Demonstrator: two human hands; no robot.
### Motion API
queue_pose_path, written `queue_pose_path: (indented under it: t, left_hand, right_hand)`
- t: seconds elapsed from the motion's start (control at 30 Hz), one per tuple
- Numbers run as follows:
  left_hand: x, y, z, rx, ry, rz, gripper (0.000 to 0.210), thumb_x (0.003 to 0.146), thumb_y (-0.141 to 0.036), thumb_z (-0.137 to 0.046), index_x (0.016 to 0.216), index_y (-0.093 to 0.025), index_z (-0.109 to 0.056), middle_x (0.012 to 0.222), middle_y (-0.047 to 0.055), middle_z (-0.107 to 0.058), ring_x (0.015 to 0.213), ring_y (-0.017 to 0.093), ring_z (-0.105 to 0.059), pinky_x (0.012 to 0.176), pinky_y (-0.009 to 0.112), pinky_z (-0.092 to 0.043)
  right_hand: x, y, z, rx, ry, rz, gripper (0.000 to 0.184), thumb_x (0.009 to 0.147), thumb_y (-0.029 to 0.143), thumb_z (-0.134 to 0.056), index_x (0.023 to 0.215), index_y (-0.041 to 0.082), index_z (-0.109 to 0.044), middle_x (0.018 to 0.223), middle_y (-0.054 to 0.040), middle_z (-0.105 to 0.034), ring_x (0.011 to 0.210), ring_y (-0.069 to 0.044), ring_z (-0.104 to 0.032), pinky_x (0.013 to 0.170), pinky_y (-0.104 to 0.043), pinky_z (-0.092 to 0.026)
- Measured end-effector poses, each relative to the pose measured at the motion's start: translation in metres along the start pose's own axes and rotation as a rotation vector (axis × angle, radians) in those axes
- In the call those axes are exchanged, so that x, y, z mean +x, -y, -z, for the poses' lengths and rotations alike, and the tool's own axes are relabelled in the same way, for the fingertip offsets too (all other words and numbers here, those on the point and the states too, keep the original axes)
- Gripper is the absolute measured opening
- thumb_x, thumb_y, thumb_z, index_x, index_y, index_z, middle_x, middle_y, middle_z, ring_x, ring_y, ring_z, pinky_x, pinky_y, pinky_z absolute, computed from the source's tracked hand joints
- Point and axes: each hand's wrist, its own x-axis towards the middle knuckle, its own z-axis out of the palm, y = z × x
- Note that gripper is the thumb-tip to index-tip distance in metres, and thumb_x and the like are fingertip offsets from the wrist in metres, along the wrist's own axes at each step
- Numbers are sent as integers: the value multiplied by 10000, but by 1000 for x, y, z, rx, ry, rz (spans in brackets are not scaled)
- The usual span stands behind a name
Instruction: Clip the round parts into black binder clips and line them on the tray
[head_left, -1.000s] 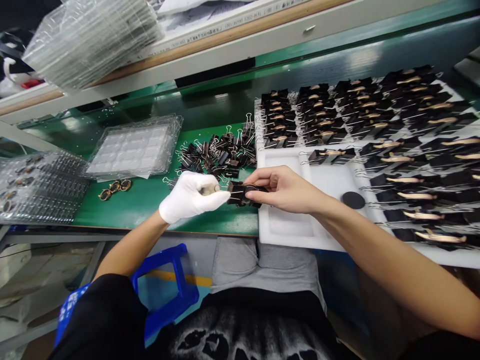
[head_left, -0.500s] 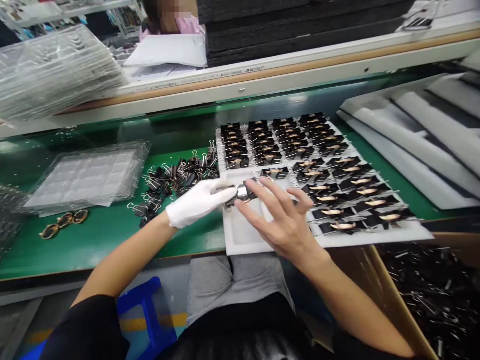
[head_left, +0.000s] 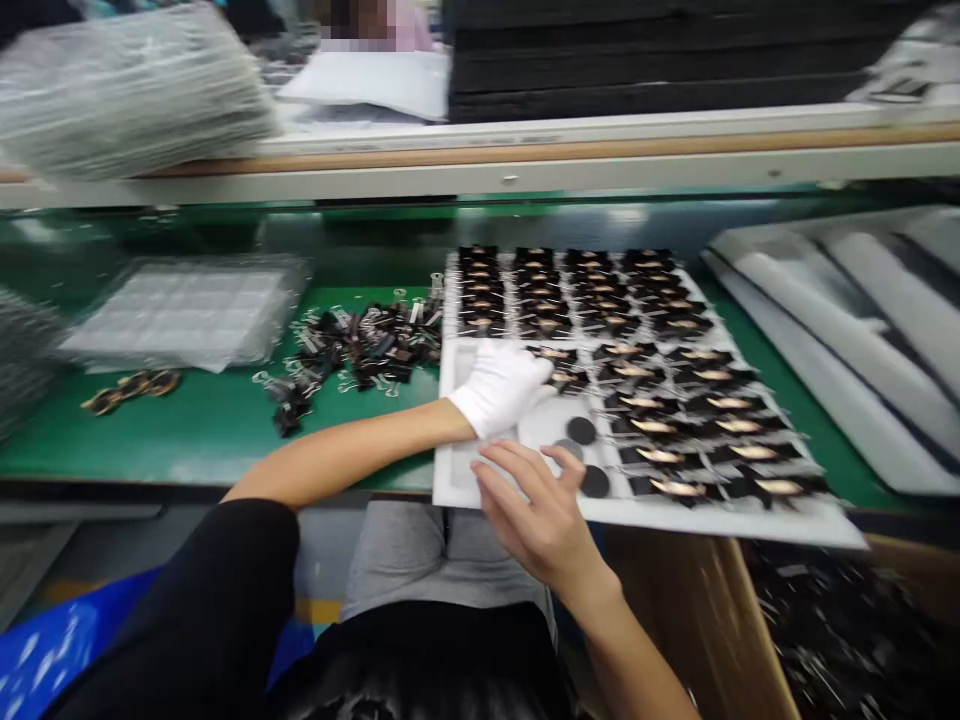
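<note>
— Where do we see the left hand?

— We see it in a white glove, reaching across onto the white foam tray. Its fingers are curled down over a binder clip at the near end of the clipped rows; we cannot tell whether it pinches the clip or only covers it, since the picture is blurred.

— And the right hand?

— Bare, fingers spread and loose, holding nothing. We see it over the tray's near edge, fingertips just beside two black discs that lie on the bare part of the foam.

— What fills the tray?

— Rows of black clips with gold pieces, running from the far edge toward us on the right side. The near left corner is bare.

— What else do we make out on the green surface?

— A loose heap of binder clips just left of the tray, a clear blister tray farther left, and a few gold-rimmed parts near it. White foam strips lie to the right. On the shelf above we see a stack of clear trays, and a cardboard box of loose clips sits below the tray's right end.
</note>
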Motion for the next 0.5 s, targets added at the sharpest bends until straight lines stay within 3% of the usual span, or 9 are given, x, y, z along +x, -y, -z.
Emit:
queue_pose_path:
  t: [0.13,0.23,0.33,0.43,0.5]
  left_hand:
    - [-8,-4,-5,73,-131,-70,346,1061,-203,-401,1222,-147,-703,1085,136,-725,973,292,-683,703,389,-411]
    - [-29,18,11,108,-279,-107,387,1086,-303,-403,1270,-163,-714,1143,128,-725,962,275,-678,659,394,-396]
    - [-84,71,41,144,-362,21,489,1084,-525,-402,1247,-185,-714,1209,136,-718,1011,278,-663,708,404,-420]
    - [-167,148,61,170,-548,363,411,1090,-493,-424,1189,-199,-693,1147,100,-726,1079,246,-638,897,408,-441]
    - [-228,202,62,240,-673,669,331,1081,-440,-479,1111,-176,-677,1100,96,-718,1073,228,-618,938,395,-426]
  right_hand:
    - [4,-2,-7,45,20,55,253,960,29,-697,1171,165,-664,1150,-125,-800,1050,-270,-783,1022,-477,-372]
    - [8,-6,-11,57,34,164,251,949,37,-720,1164,159,-678,1137,-155,-792,997,-290,-785,936,-456,-424]
    - [12,-10,-16,20,44,248,272,919,35,-752,1160,141,-685,1125,-184,-775,949,-308,-779,845,-430,-441]
    - [12,-12,-22,1,120,213,187,985,119,-695,1170,140,-680,1204,-211,-744,994,-346,-762,833,-449,-436]
    - [11,-12,-28,1,158,175,161,1045,211,-618,1180,149,-676,1249,-216,-725,1039,-373,-746,837,-467,-427]
